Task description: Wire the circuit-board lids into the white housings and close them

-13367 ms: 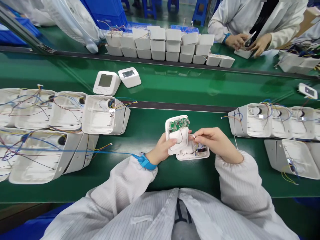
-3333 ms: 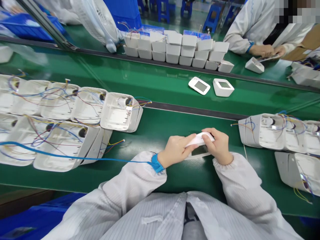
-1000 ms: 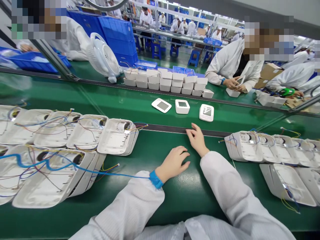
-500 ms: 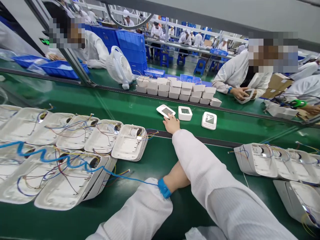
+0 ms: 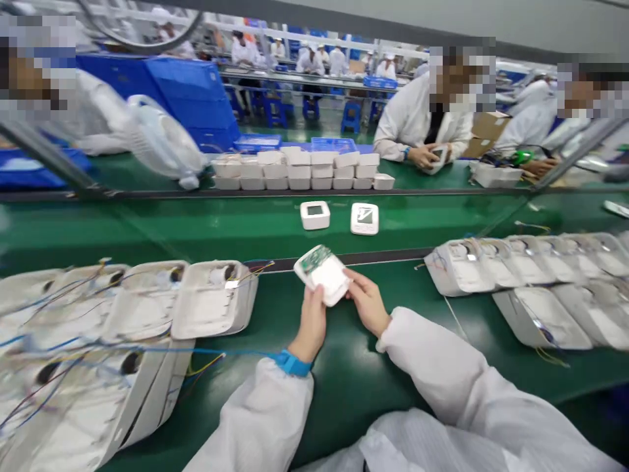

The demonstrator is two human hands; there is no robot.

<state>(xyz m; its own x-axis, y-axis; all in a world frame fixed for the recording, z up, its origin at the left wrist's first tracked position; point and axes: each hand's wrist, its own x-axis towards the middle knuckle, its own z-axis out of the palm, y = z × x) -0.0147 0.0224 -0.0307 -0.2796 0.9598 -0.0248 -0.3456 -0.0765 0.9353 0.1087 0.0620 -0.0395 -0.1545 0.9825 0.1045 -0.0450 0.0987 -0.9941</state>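
Between my two hands, above the green bench, is a white plastic cover with a green circuit board (image 5: 328, 275) showing on its upturned inner side. My left hand (image 5: 311, 322) grips its lower left edge and wears a blue wrist strap with a coiled cord. At the right edge, the fingers of my right hand (image 5: 369, 303) pinch the cover. Beyond it on the green strip lie a white square unit with a small display (image 5: 315, 215) and another white display unit with a marked screen (image 5: 364, 219).
White housings with motors and loose wires (image 5: 216, 301) stand in rows on the left. More white housings (image 5: 459, 265) line the right side. Small white boxes (image 5: 299, 172) are stacked at the back, beside a white fan (image 5: 164, 141). Across the bench a co-worker's hands (image 5: 425, 156) hold a white part.
My right hand has drawn the left display piece off the green strip toward me. It is now turned over, circuit board up, and my left hand has come up to hold it too.
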